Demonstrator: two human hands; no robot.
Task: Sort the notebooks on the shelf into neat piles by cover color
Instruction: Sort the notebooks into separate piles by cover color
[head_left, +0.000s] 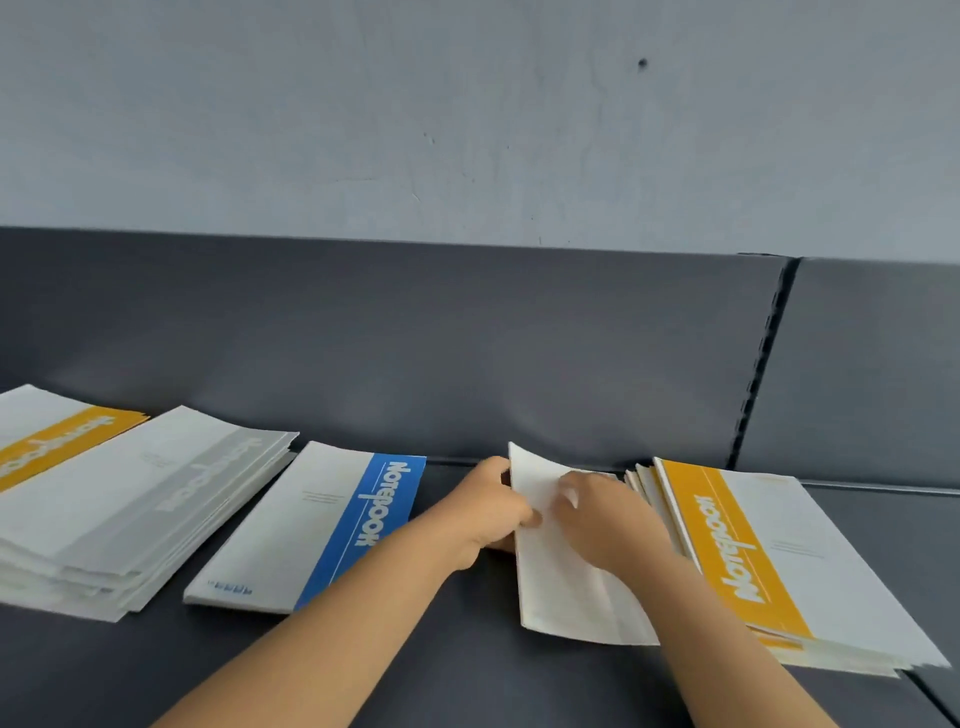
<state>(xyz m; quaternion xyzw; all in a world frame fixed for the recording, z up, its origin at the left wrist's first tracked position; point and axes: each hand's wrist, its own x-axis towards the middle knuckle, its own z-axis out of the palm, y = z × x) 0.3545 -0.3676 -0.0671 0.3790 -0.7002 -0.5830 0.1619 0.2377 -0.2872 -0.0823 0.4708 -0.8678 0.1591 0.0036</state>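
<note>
Shelf (467, 675): left hand (488, 512), right hand (608, 519) on white notebook (566, 597)

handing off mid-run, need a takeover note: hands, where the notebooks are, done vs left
Left hand grips the left edge of a white notebook; its band colour is hidden. Right hand lies on its cover; whether it pinches is unclear.
Done, on the left of the shelf: yellow-band pile, grey-band pile, then a blue-band notebook.
Left: place the held one by its colour, then work through the right stack, which has a yellow band on top and fanned edges.
</note>
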